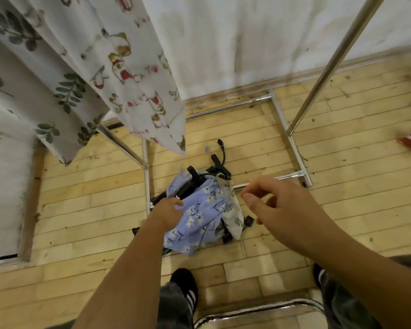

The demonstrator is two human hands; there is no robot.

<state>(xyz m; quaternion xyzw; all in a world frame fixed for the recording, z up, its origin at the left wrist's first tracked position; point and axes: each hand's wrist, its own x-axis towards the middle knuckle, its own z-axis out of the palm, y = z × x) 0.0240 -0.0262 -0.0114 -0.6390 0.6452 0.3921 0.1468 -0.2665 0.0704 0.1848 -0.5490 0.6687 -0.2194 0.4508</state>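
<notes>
Bare arms, dark grey trousers, black striped trainers

Both forearms, the left forearm [133, 269] and the right forearm [354, 248], are bare from the lower edge of the view up to the left hand [169, 213] and the right hand [278, 210], whose fingernails are short and plain. The trousers [173, 307] are dark grey, of loose, soft cloth that wrinkles in folds and falls over the tops of the shoes. The left shoe [186, 286] is a black trainer with a rounded, matt toe and slanting white stripes on its side. The right shoe [319, 274] shows only its black toe and a little of the same white striping, the rest lying under the trouser leg.
</notes>
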